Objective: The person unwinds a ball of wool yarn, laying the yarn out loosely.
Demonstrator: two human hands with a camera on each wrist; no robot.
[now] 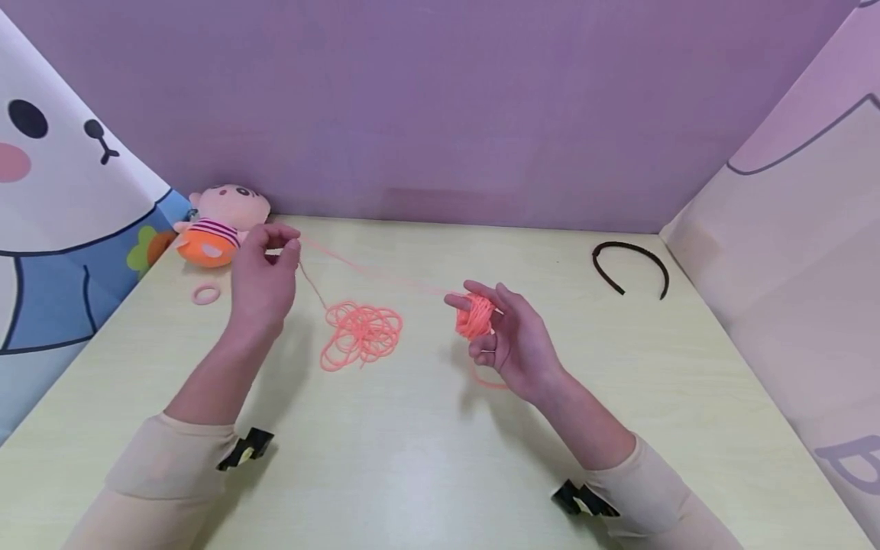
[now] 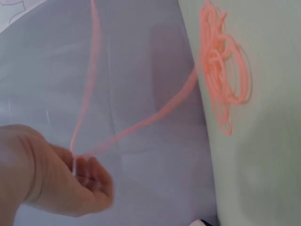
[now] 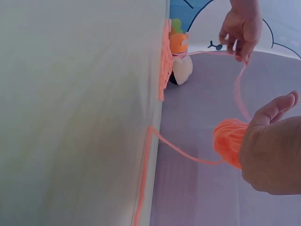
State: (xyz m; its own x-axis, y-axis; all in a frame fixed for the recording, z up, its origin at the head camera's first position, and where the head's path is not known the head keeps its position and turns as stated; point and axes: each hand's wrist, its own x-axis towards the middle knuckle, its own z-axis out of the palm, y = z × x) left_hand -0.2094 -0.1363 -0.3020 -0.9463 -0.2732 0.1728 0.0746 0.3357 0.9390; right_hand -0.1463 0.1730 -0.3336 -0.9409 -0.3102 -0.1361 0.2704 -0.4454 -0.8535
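Note:
My left hand point(image 1: 264, 275) is raised near the plush toy and pinches a strand of orange-pink yarn between thumb and fingertips. One stretch of that strand drops to a loose tangled pile of yarn point(image 1: 363, 334) on the table; another runs across to my right hand point(image 1: 519, 340). There, a bundle of wound yarn point(image 1: 474, 317) wraps the fingers, a fingertip poking out past it while the lower fingers curl in. A loose yarn tail point(image 3: 188, 155) hangs from this bundle down to the tabletop. The left wrist view shows both yarn stretches meeting at the left fingertips point(image 2: 99, 176).
A plush toy point(image 1: 223, 221) in orange and stripes leans in the back left corner, with a small pink ring point(image 1: 205, 294) in front of it. A black headband point(image 1: 632, 248) lies at the back right. Purple and printed panels point(image 1: 447, 114) enclose the table point(image 1: 426, 458).

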